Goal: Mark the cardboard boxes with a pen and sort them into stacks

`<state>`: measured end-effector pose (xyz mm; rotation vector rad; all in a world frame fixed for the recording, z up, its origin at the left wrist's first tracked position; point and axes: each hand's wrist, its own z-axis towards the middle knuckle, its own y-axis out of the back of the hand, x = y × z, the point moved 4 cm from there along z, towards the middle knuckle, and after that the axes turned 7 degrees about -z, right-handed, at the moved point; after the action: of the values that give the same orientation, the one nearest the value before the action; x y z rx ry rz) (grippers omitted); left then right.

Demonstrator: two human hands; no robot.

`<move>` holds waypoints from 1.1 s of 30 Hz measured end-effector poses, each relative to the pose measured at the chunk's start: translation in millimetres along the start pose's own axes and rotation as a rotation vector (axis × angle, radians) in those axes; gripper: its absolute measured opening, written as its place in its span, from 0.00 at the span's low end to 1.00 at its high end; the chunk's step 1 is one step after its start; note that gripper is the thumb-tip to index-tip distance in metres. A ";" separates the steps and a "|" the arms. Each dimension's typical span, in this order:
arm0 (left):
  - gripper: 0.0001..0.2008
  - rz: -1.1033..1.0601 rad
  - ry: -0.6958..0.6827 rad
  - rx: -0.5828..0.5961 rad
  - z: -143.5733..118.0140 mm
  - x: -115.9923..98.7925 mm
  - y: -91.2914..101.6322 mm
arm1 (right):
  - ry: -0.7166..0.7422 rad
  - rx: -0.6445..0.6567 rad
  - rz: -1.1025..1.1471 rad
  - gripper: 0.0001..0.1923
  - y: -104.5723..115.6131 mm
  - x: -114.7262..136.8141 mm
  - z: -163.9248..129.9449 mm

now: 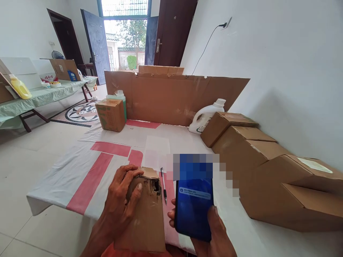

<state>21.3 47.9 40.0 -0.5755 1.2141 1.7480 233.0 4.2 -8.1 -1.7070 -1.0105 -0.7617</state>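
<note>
A small brown cardboard box stands at the near edge of the table, with a torn dark hole at its upper right corner. My left hand grips its left side, fingers over the upper edge and thumb on the face towards me. In my right hand is a smartphone, held upright with its lit blue screen facing me and a notification bar across it. Its upper part is pixelated. Between box and phone, a black-and-clear pen lies on the cloth.
Several cardboard boxes line the table's right side, beside a white jug. A cardboard panel stands across the back. At the back left, a small carton partly hides a green bottle. Another table is further left.
</note>
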 end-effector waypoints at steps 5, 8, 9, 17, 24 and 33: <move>0.13 0.010 -0.018 -0.015 2.5 -0.9 1.9 | 0.106 -0.162 -0.074 0.33 40.8 0.8 41.0; 0.13 0.016 -0.016 -0.021 6.1 0.5 3.3 | 0.163 -0.268 -0.258 0.33 69.5 -11.8 76.1; 0.13 0.017 -0.010 -0.020 7.6 1.5 3.4 | 0.195 -0.309 -0.374 0.32 79.0 -15.3 87.3; 0.14 0.001 0.074 0.005 25.7 8.9 3.1 | 0.245 -0.497 -0.931 0.25 129.1 -30.0 128.7; 0.15 -0.053 0.113 0.035 57.4 23.1 4.1 | 0.212 -0.538 -1.194 0.28 145.6 -39.1 128.9; 0.24 -0.243 0.290 0.040 88.9 67.0 10.8 | 0.302 -0.557 -1.434 0.29 132.7 -41.6 112.7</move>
<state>-10.4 154.7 29.8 -0.9366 1.3113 1.4672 335.7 75.0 -136.5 -0.9548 -1.8664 -2.2777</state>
